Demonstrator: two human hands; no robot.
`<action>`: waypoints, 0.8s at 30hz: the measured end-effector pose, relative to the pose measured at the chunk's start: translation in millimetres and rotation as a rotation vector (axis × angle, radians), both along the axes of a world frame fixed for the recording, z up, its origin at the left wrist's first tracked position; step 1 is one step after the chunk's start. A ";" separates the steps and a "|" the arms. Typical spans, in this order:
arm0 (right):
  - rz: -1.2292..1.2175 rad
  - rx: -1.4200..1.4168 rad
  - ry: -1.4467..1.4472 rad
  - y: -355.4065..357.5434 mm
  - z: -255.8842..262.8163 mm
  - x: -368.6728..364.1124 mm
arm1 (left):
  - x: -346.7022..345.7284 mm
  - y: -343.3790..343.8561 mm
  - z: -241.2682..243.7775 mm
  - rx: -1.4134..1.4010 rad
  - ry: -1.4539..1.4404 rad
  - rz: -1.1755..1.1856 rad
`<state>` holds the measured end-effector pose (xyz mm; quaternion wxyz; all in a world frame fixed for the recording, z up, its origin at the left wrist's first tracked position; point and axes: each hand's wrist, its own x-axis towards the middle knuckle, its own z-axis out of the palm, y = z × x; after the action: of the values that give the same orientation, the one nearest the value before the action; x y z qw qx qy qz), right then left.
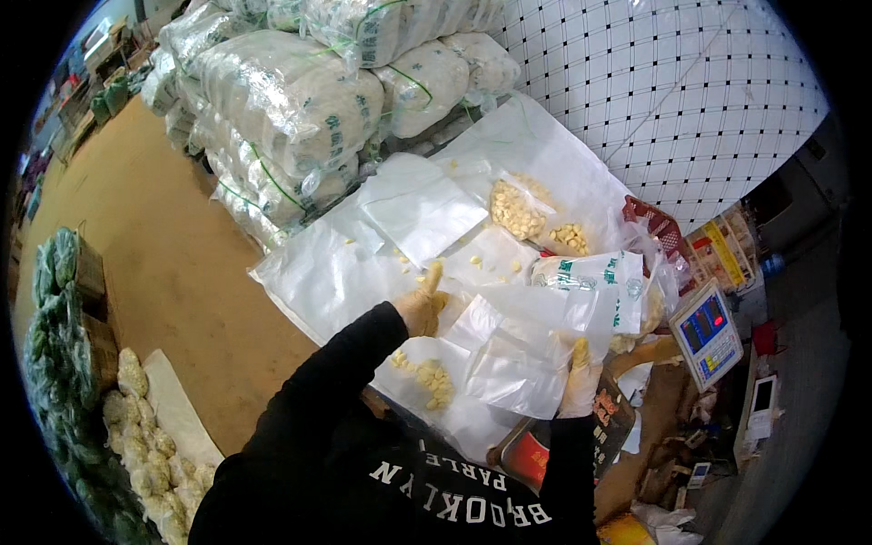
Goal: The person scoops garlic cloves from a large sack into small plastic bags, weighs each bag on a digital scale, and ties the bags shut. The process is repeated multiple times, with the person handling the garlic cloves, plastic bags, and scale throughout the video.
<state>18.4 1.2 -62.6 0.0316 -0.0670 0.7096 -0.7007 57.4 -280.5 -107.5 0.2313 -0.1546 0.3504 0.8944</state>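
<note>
My left hand point(422, 303), in a pale glove, is over the sheet-covered table with its index finger extended; nothing is seen in it, and its lower fingers are partly hidden. My right hand point(580, 381), also gloved, lies at the right edge of a clear plastic bag point(518, 371), thumb on top. Whether it pinches the bag is unclear. Peeled garlic cloves point(432, 381) lie between my forearms. Farther back are a bag of cloves point(516, 210), a small pile of cloves point(568, 238) and a stack of flat plastic bags point(422, 208). A filled, printed bag point(579, 272) lies to the right.
Large wrapped sacks point(293, 102) are stacked behind the table at left. A digital scale display point(706, 334) and a red plastic basket point(654, 221) stand at right. Filled net bags point(150, 436) and green bundles point(58, 354) lie on the floor at left. A tiled wall point(681, 88) rises behind.
</note>
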 end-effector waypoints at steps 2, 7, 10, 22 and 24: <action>0.120 0.208 0.036 17.0 -9.7 -5.2 | 7.2 8.6 -25.9 -0.038 0.059 0.155; 0.092 0.302 -0.026 23.5 -27.3 -16.8 | 26.2 -3.6 -39.2 -0.349 0.173 0.039; -0.119 0.373 -0.066 9.8 -30.8 -25.0 | 36.8 1.1 -26.2 -0.527 0.213 0.163; 0.421 0.936 0.802 -100.2 -41.7 61.8 | 73.6 26.1 -42.0 -0.267 -0.064 0.492; 0.363 0.913 0.933 -96.7 -70.3 77.7 | 75.2 19.9 -41.1 -0.278 -0.113 0.569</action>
<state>96.0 -95.5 -132.9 -0.1359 -0.4603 0.8513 -0.2121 132.6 -260.5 -148.6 -0.0321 -0.3256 0.3985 0.8568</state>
